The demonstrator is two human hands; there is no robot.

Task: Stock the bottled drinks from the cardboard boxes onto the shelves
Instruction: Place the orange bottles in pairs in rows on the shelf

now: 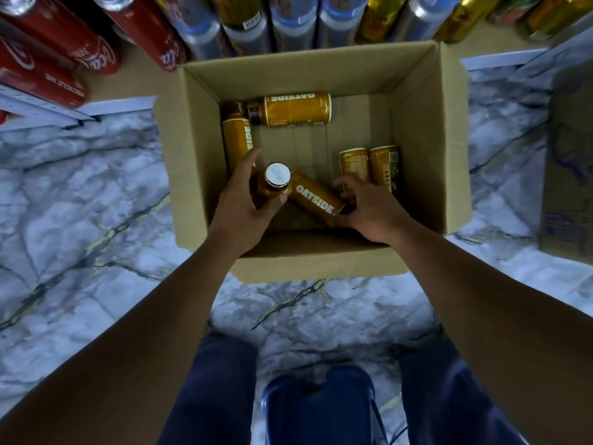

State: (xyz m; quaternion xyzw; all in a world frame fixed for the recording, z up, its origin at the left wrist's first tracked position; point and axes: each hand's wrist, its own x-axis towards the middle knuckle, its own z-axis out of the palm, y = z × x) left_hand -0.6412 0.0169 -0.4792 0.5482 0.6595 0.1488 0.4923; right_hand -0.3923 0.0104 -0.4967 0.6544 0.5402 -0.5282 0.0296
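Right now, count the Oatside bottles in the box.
6 bottles: one at the back, one along left wall, one in left hand, one in right hand, two at right. Others may be hidden.

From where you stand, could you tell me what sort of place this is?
Probably a shop's drinks aisle: red cola drinks on a low shelf, plus a cardboard box of Oatside bottles.

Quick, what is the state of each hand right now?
Left hand: holding the white-capped bottle.
Right hand: holding the lying bottle by its end.
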